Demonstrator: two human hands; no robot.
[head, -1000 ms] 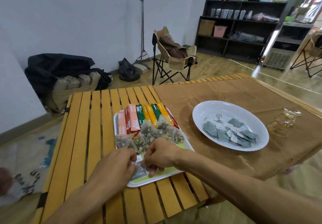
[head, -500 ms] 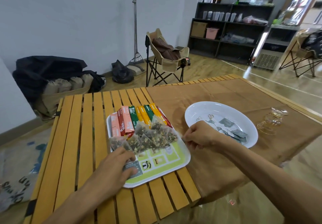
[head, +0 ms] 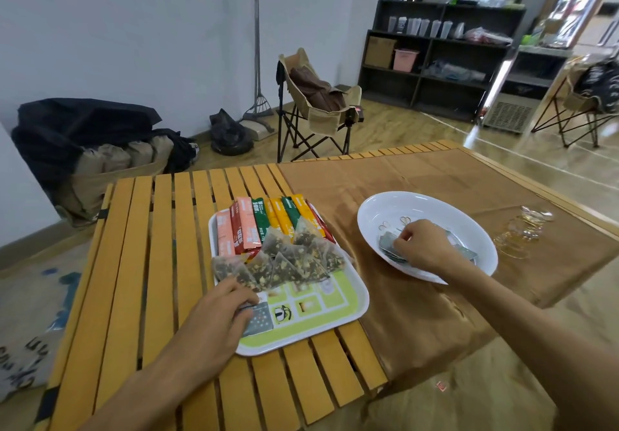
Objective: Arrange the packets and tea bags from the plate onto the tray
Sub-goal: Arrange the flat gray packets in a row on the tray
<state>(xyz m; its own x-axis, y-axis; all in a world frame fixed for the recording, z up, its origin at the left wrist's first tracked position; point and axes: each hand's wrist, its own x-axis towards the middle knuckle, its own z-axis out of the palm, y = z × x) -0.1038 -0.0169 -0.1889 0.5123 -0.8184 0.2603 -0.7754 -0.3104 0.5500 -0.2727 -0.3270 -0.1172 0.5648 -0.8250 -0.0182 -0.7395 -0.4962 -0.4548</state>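
A white and green tray [head: 335, 316] lies on the slatted table. Colourful stick packets [head: 268, 222] line its far end, and several pyramid tea bags [head: 288, 259] sit in a row below them. My left hand [head: 217, 323] rests on the tray's near left corner, fingers pressing a small grey packet [head: 259, 320] flat. On the right stands a white plate [head: 402, 206] with several grey-green packets [head: 388, 244]. My right hand [head: 425, 246] is inside the plate, fingers curled down onto those packets; whether it grips one is hidden.
A brown cloth [head: 418, 296] covers the table's right half, under the plate. Small glass cups [head: 522, 229] stand right of the plate. The wooden table [head: 140, 263] ends close to me. A folding chair [head: 318, 102] and bags stand on the floor beyond.
My right hand left the tray and moved right into the plate, onto the grey-green packets. My left hand stayed on the grey packet at the tray's near corner.
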